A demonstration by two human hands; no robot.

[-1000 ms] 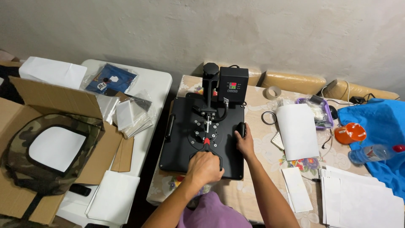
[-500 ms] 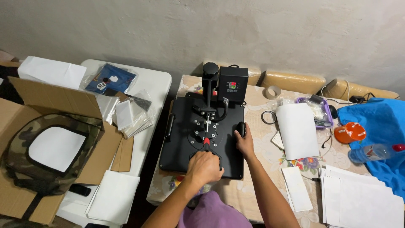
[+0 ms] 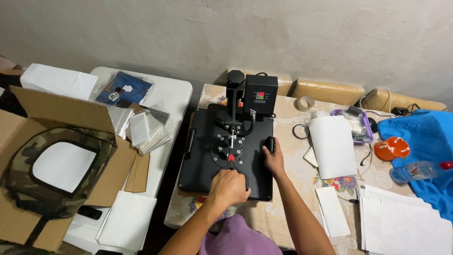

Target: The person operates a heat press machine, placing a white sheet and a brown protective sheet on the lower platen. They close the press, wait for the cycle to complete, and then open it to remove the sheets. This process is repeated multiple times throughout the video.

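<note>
Against a rough grey wall (image 3: 141, 33) stand two tables: a white one (image 3: 177, 92) on the left and, beside it, one under a beige flowered cloth (image 3: 302, 189). On the cloth sits a black heat press (image 3: 207, 156), its flat plate lying level, with a control box (image 3: 260, 96) at the back. Right of the press lie a white sheet (image 3: 332, 146), a tape roll (image 3: 306, 103), a black ring (image 3: 300, 131), an orange lid (image 3: 391, 148), a water bottle (image 3: 417, 171) on blue cloth (image 3: 424, 137), and a stack of paper (image 3: 406, 224). The white table carries bagged items (image 3: 146, 127) and a blue packet (image 3: 125, 89); an open cardboard box (image 3: 61, 113) holds a camouflage piece (image 3: 28, 165) with a white panel.

The left hand (image 3: 230, 188) is closed in a fist around the press handle at the near edge of the plate. The right hand (image 3: 273, 158) rests at the plate's right edge, fingers curled around a black side knob (image 3: 269, 141).
</note>
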